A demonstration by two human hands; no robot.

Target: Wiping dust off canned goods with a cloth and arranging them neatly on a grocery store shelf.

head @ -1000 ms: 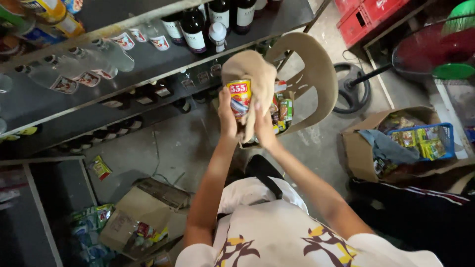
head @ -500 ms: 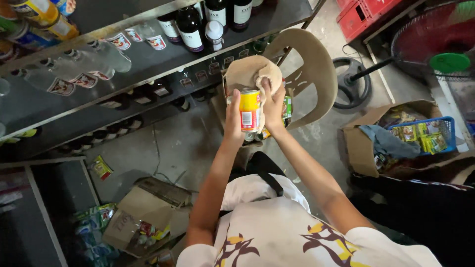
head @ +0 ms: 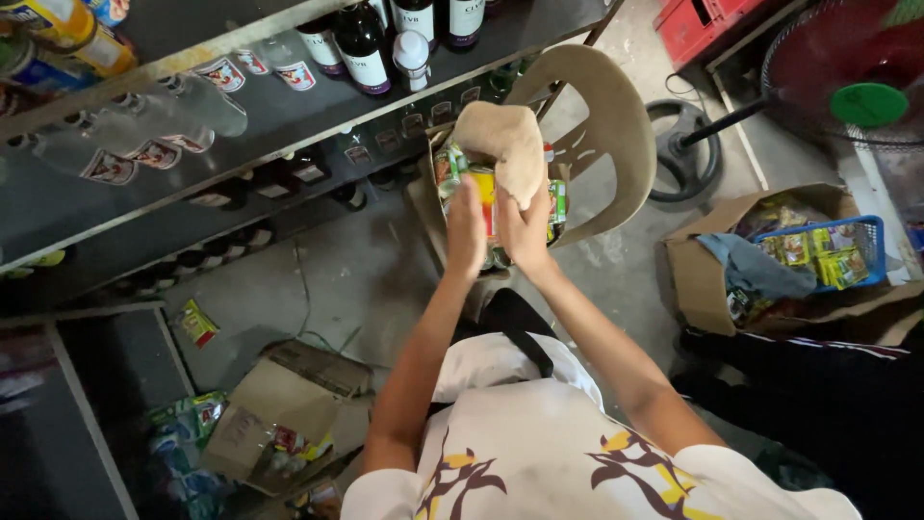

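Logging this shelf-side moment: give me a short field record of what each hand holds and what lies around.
left hand: flat against the side of a yellow can
right hand: on the can's other side, with a beige cloth over its top
behind the can: a beige plastic chair holding packaged goods
shelf: dark bottles upright, clear bottles lying down
floor, right: cardboard box with a blue basket in it
floor, left: flattened carton

The tan cloth [head: 502,144] now sits over the top of the yellow can [head: 483,197], whose label has turned behind the left hand [head: 466,231].
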